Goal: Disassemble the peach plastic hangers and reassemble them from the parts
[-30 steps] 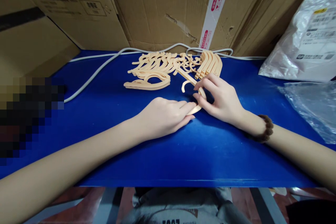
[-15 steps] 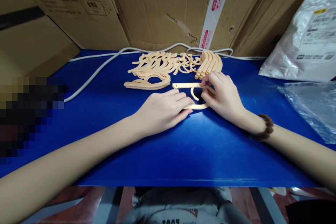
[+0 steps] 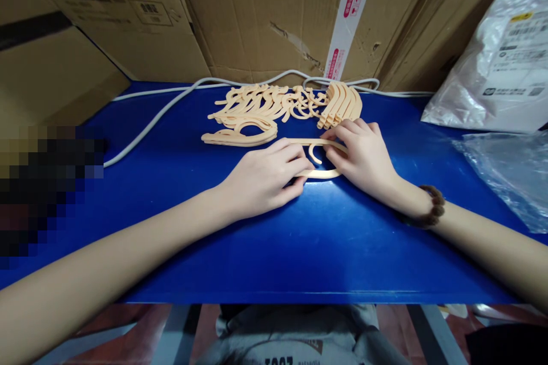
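Observation:
Both hands hold a cream plastic clothes hanger (image 3: 323,173) low over the blue table. Its small curved hook (image 3: 314,155) shows between a straight upper bar and a curved lower bar. My left hand (image 3: 268,178) is closed around the hanger's left end, which the fingers partly hide. At the right end, my right hand (image 3: 362,151) pinches the upper bar with thumb and fingers, hiding that end. Just behind my left hand lies a small stack of folded cream hangers (image 3: 242,136).
Behind the hands are a heap of loose cream hanger pieces (image 3: 257,100) and a row of curved arms (image 3: 342,104). A grey cable (image 3: 149,134) runs along the back, before cardboard boxes (image 3: 257,17). At right are a white plastic parcel (image 3: 492,80) and clear film (image 3: 505,165).
My left fingers have moved up and now cover the left end of the upper bar, which was showing before. The hanger and right hand have shifted slightly left.

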Action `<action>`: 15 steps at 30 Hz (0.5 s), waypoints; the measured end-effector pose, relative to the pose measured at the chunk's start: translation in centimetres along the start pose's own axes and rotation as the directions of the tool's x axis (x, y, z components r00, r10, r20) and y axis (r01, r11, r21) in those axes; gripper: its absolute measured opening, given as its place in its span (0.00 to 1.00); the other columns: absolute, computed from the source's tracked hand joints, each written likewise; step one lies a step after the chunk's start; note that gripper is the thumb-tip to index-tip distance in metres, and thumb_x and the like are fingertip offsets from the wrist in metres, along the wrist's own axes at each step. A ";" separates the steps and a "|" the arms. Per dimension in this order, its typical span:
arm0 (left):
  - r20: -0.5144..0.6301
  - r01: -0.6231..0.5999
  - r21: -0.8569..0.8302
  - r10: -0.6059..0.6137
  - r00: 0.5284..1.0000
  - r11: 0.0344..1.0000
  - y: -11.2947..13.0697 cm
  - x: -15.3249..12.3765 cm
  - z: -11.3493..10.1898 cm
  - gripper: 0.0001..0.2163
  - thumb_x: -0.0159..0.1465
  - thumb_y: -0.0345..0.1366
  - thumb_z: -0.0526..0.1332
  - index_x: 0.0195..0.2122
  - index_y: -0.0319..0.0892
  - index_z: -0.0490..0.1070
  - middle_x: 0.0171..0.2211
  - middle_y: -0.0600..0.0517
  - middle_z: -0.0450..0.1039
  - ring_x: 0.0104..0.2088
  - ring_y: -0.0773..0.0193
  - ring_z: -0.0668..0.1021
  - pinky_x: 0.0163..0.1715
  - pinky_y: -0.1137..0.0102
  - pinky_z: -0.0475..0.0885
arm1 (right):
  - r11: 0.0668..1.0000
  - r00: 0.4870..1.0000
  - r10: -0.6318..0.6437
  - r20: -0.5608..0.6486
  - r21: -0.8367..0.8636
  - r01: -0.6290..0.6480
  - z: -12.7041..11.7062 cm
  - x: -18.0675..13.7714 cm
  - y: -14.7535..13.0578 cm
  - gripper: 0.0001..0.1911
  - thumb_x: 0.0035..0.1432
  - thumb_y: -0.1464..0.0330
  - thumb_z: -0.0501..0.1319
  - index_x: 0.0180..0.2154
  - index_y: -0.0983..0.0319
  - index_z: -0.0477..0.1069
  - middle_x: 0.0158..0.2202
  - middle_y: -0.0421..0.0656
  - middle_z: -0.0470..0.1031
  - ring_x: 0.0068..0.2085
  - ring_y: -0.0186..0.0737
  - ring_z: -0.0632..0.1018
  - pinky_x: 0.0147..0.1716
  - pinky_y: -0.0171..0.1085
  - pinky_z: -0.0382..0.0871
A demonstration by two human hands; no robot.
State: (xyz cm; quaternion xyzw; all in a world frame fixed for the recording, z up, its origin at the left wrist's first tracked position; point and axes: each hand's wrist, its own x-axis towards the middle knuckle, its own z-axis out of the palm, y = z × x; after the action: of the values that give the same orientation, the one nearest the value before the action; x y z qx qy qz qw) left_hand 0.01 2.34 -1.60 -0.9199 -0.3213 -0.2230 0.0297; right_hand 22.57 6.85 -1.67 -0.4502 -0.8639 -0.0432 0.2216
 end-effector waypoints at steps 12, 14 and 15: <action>0.040 0.017 0.043 -0.019 0.999 0.999 -0.2 0.1 -0.2 0.12 0.72 0.38 0.55 0.46 0.41 0.76 0.42 0.50 0.77 0.44 0.57 0.76 0.39 0.64 0.72 | 1.000 1.000 0.010 -0.008 -0.025 -0.011 0.2 0.0 0.3 0.11 0.61 0.68 0.56 0.39 0.62 0.77 0.39 0.47 0.78 0.43 0.52 0.74 0.41 0.46 0.56; 0.023 0.043 0.097 -0.046 0.999 0.994 -0.5 0.2 -0.9 0.14 0.72 0.42 0.54 0.47 0.41 0.76 0.42 0.48 0.76 0.44 0.55 0.76 0.40 0.63 0.72 | 1.000 1.000 0.005 -0.009 -0.026 -0.005 0.3 0.0 0.3 0.11 0.61 0.68 0.57 0.39 0.62 0.77 0.39 0.47 0.78 0.43 0.51 0.74 0.41 0.46 0.56; 0.003 0.079 0.125 -0.080 0.997 0.989 -0.8 0.4 -1.4 0.15 0.72 0.43 0.54 0.47 0.41 0.76 0.43 0.48 0.77 0.45 0.54 0.76 0.39 0.62 0.72 | 1.000 1.000 0.003 -0.012 -0.028 -0.003 0.3 -0.1 0.3 0.11 0.61 0.68 0.57 0.40 0.62 0.77 0.40 0.47 0.78 0.43 0.51 0.74 0.41 0.46 0.56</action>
State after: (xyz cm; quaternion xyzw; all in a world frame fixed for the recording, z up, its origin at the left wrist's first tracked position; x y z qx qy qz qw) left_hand -0.74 2.88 -0.25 -0.9035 -0.3711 -0.1999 0.0770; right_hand 22.74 7.07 -1.97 -0.4543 -0.8612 -0.0579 0.2205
